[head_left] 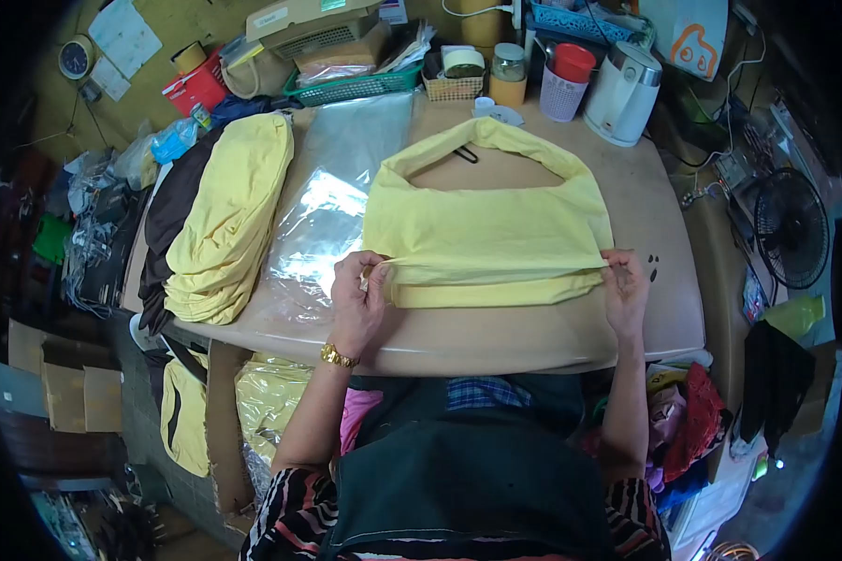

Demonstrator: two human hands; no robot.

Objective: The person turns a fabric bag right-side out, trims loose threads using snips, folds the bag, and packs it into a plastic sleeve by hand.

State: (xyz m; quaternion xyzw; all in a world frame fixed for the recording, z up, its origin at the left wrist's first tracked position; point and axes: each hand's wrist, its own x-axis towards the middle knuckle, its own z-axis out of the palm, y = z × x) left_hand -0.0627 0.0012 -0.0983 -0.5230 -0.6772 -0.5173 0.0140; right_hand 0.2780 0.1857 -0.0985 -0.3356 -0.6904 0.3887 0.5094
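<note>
Head view: the yellow cloth (486,229) lies on the worktop (496,341) at your 12 o'clock, its loop end farthest from you. Your hands are apart, the left (355,288) pinching the near fold's 9 o'clock end, the right (627,285) its 3 o'clock end. Pull both evenly, level and lightly, so the crease runs straight without dragging the layers beneath. Align the side edges, and mind the clear plastic (332,201) at 9 o'clock, just beside your left hand.
</note>
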